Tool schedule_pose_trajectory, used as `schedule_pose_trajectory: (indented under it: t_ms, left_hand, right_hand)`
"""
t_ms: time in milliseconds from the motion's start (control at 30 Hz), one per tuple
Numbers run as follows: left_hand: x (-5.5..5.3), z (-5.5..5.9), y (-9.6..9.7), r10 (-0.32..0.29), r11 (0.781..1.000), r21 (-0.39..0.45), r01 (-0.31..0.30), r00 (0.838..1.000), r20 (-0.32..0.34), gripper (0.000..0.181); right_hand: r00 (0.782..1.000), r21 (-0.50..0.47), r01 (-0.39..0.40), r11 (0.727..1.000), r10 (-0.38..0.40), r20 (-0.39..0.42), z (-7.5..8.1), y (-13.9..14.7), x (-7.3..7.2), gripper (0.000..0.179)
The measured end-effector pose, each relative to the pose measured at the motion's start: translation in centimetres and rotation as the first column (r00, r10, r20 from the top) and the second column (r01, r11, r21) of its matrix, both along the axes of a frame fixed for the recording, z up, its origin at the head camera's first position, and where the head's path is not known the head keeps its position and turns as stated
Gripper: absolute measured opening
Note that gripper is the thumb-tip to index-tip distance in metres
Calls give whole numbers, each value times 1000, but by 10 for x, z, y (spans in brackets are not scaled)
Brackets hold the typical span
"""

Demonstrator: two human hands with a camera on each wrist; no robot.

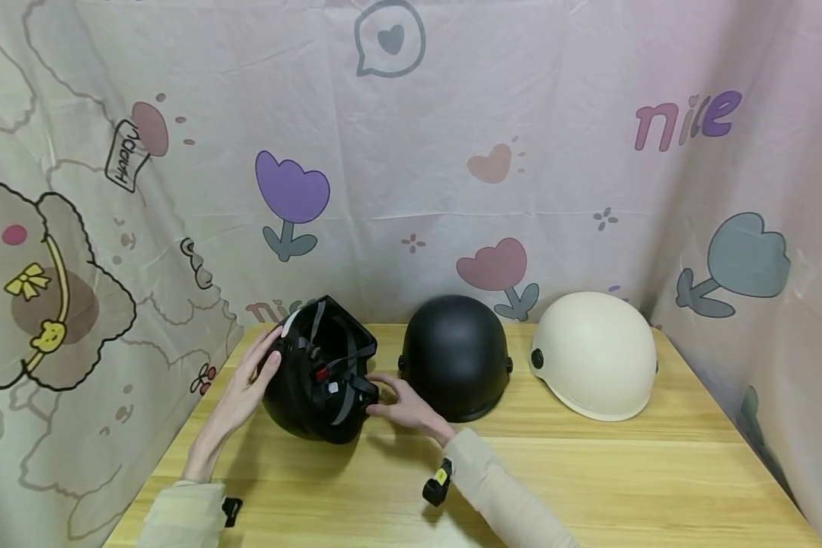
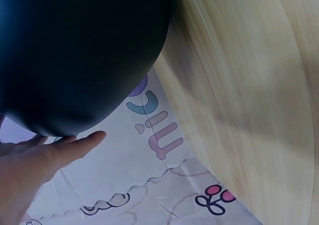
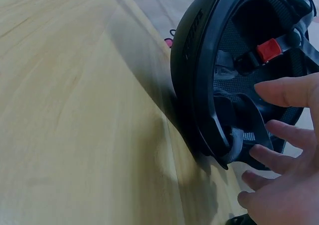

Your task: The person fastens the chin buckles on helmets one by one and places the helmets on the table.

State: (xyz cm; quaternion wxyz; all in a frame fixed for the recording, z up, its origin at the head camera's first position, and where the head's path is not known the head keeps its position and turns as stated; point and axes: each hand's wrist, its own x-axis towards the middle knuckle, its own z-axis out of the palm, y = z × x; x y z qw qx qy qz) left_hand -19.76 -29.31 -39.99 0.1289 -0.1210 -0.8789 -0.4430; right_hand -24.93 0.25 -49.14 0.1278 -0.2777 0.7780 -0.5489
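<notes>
A black helmet [image 1: 289,403] is tipped on its side at the table's left, its hollow facing the right hand. Inside, grey straps and a red buckle [image 3: 269,51] show against dark padding. The left hand [image 1: 245,387] rests along the helmet's left side, fingers extended against the smooth shell; the left wrist view shows that hand [image 2: 47,160] below the shell's curve. At the opening's right rim is the right hand [image 1: 407,407], thumb and fingers spread apart. Its fingertips overlap the straps and rim in the right wrist view, with nothing pinched between them.
Right of the hands, a second black helmet [image 1: 455,358] stands dome up, close to the right hand. Farther right stands a cream helmet [image 1: 596,358]. The wooden table [image 1: 623,487] meets a printed cloth [image 1: 411,152] behind and at both sides.
</notes>
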Motion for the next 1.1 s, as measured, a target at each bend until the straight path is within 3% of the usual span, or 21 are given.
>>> schedule_pose_trajectory:
  t_ms: [200,433,633,1100]
  left_hand:
    - [-1,-1,-1,11,1000,-9,-11,1000,16,51]
    - [-2,-3,-2,14,1000,-14,-14,1000,23,52]
    - [-1,-3,-2,17,1000,-20,-16,1000,26,52]
    - [1,1,0,19,999,-27,-18,998,62,52]
  right_hand:
    - [1000,-9,-28,1000,28,-7,11,-5,4,65]
    - [992,-46,-60,997,55,-116,29,-18,4,70]
    - [983,-91,-107,990,92,-157,48,-30,4,75]
    - [953,-90,-174,981,144,-267,89,-60,8,79]
